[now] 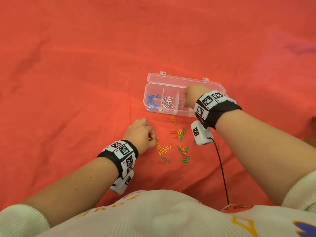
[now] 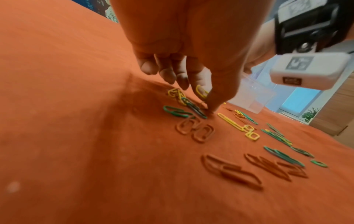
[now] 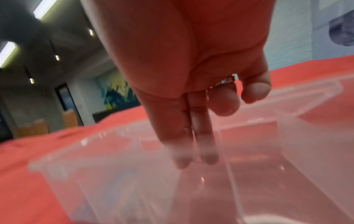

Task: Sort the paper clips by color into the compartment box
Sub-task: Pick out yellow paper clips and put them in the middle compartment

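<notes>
A clear compartment box (image 1: 171,111) lies on the red cloth with its lid folded back. Blue clips (image 1: 153,100) fill its left compartment and white clips (image 1: 168,102) the second. My right hand (image 1: 185,101) hangs over the third compartment. Its thumb and forefinger (image 3: 195,160) are pressed together and dip inside the box (image 3: 95,153), but blur hides whether a clip is between them. My left hand (image 1: 153,138) pinches a yellow clip (image 1: 154,139) at the left edge of the loose pile. The same yellow clip (image 2: 200,92) shows between thumb and forefinger in the left wrist view.
Loose yellow clips (image 1: 163,150), green clips (image 1: 184,159) and red clips (image 1: 158,162) lie scattered on the cloth between my hands, near the box's front. A black cable (image 1: 221,170) runs from my right wrist camera toward my body. The red clips barely stand out from the cloth.
</notes>
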Available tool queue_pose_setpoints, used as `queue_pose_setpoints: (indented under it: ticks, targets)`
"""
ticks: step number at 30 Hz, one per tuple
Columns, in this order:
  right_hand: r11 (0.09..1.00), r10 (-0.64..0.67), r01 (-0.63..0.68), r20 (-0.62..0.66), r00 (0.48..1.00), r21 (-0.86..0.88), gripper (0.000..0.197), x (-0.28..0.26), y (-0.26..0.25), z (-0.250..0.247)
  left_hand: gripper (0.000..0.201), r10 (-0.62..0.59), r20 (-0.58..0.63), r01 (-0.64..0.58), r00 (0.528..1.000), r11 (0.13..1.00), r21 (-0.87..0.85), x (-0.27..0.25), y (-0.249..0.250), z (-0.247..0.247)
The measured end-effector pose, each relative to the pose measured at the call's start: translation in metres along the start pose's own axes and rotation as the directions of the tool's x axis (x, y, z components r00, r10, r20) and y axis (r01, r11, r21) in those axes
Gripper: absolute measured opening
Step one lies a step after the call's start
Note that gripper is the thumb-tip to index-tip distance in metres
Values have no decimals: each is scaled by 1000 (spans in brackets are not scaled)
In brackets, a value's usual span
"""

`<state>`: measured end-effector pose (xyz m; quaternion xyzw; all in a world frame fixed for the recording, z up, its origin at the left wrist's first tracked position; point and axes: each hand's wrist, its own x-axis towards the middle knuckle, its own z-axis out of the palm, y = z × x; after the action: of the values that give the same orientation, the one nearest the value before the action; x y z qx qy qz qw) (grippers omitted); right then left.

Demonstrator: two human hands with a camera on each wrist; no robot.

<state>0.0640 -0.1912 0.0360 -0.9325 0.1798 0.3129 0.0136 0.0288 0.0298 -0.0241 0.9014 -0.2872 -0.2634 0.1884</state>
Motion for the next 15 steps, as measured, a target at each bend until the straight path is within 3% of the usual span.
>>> queue_pose_setpoints:
  ticks: [2, 6, 11, 15]
  targets:
    - [991, 15, -3, -86, 996, 134, 25, -7, 2, -9, 11, 15, -15, -15, 1000, 1000, -13, 0, 2, -1]
    - [896, -7, 63, -129, 992, 439, 22, -16, -5, -10, 12, 39, -43, -41, 998, 999, -28, 0, 7, -2]
    - [789, -16, 166, -250, 968, 592, 18, -29, -2, 8, 9, 48, -81, -54, 996, 996, -76, -2, 13, -13]
    - [670, 59, 223, -349, 935, 709, 17, -54, 12, 28, 9, 13, -49, -23, 999, 980, -199, -4, 16, -19]
